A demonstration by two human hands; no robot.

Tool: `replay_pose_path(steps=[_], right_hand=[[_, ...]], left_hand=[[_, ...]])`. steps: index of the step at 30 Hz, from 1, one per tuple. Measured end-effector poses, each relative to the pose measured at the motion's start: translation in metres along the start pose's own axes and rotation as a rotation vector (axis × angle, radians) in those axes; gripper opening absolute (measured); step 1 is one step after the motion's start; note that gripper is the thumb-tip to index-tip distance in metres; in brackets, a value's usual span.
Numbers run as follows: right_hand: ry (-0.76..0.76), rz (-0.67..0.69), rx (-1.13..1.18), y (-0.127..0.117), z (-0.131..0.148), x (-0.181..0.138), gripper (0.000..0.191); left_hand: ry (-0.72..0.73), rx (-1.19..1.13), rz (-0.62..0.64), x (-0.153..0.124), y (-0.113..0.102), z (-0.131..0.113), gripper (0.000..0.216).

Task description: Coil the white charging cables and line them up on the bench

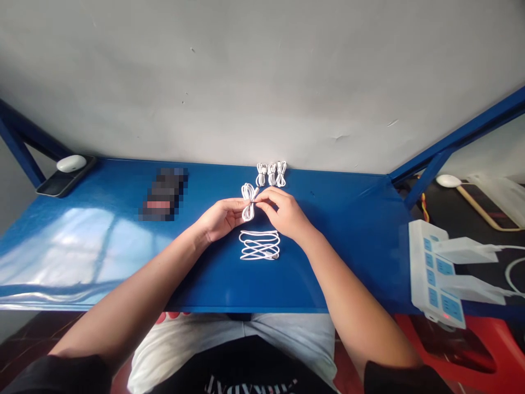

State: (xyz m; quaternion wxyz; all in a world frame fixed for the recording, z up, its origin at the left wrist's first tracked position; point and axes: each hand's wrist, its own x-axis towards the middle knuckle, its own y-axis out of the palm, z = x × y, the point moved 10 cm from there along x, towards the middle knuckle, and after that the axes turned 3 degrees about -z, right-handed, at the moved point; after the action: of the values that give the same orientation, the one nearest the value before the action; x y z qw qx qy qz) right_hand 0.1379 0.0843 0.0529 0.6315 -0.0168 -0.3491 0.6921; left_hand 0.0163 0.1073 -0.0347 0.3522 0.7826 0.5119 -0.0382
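Note:
Both hands meet over the middle of the blue table (123, 241). My left hand (221, 218) and my right hand (283, 212) pinch a small white cable bundle (248, 200) between their fingertips, holding it upright just above the table. Below the hands lies a loosely coiled white cable (260, 244), flat on the table. Three tied white cable bundles (271, 173) stand in a row by the wall, just beyond the hands.
A pixelated dark object (164, 194) lies left of the hands. A white rounded device on a dark tray (68, 169) sits at the far left corner. A white power strip (437, 271) with plugged adapters is at the right edge, above a red stool (471, 345).

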Motion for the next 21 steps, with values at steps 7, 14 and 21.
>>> replay_pose_path(steps=[7, 14, 21], right_hand=[[-0.046, -0.021, -0.034, -0.004, 0.005, 0.000, 0.018], [0.326, -0.158, 0.282, 0.003, -0.040, -0.005, 0.011], [0.263, -0.194, 0.115, -0.002, -0.039, -0.004, 0.009]], left_hand=[[-0.060, 0.014, 0.035, -0.003, 0.005, 0.006, 0.012], [0.173, 0.115, -0.006, -0.002, 0.003, -0.011, 0.032], [0.243, 0.266, -0.069, -0.001, -0.002, -0.011, 0.044]])
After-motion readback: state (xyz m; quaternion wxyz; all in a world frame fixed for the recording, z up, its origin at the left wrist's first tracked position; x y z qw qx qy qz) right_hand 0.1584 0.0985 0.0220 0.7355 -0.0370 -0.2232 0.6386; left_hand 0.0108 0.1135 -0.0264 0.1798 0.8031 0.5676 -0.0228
